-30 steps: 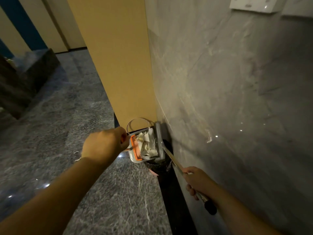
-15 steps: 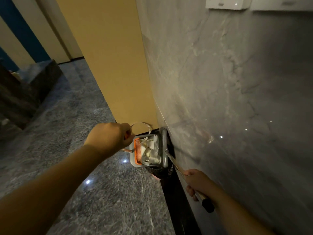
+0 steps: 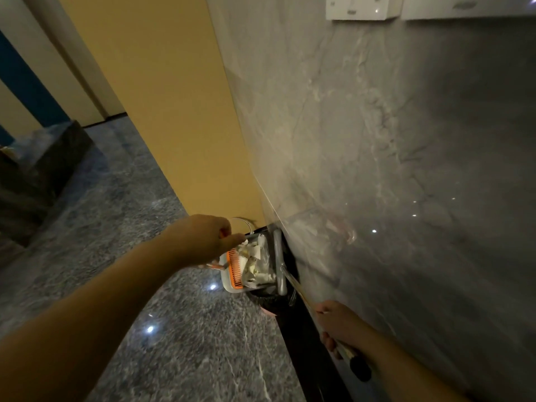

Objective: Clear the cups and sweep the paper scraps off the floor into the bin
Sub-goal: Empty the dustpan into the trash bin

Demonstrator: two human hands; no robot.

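My left hand grips the handle of a white dustpan with an orange comb edge. White paper scraps fill the pan. The pan hangs over a black-lined bin at the foot of the wall, and the pan hides most of the bin. My right hand holds the broom stick low by the wall. The grey broom head stands against the pan's right side.
A grey marble wall rises on the right, with a black skirting below it. A yellow panel stands behind the bin. Dark marble floor spreads to the left, with a dark block at the far left.
My left hand has lifted and drawn closer over the dustpan. The view has tilted a little; pan, broom and right hand stay over the bin.
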